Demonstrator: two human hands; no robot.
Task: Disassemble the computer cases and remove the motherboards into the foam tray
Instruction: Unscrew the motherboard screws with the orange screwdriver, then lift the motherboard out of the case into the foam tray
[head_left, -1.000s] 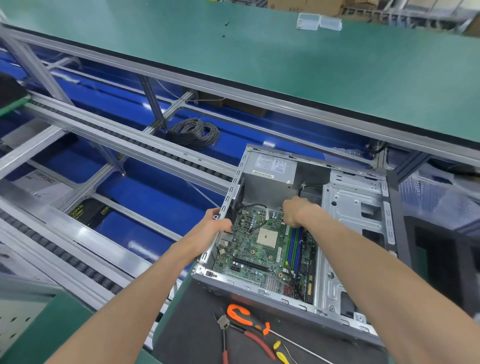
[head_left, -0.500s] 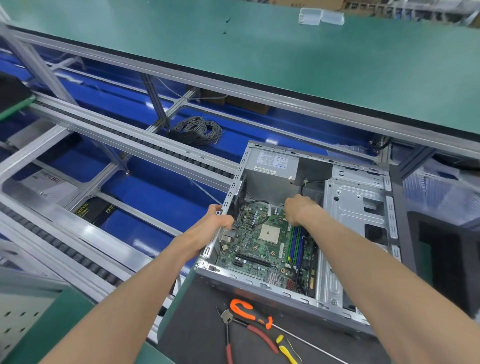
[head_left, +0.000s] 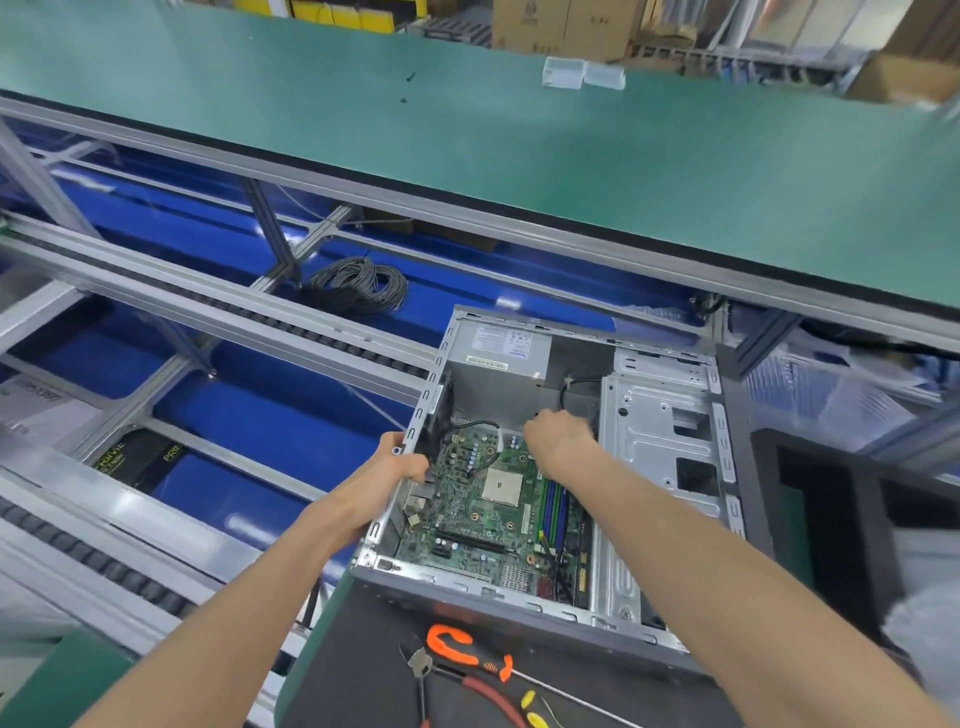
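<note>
Hands: left hand (head_left: 397, 465) grips steel case (head_left: 660, 441); right hand (head_left: 558, 436) inside.

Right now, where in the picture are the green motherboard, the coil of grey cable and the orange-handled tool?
motherboard (head_left: 470, 512): head view, bare green board left of the socket.
coil of grey cable (head_left: 358, 286): head view, middle of the coil's loops.
orange-handled tool (head_left: 449, 644): head view, on its curved orange grip.
</note>
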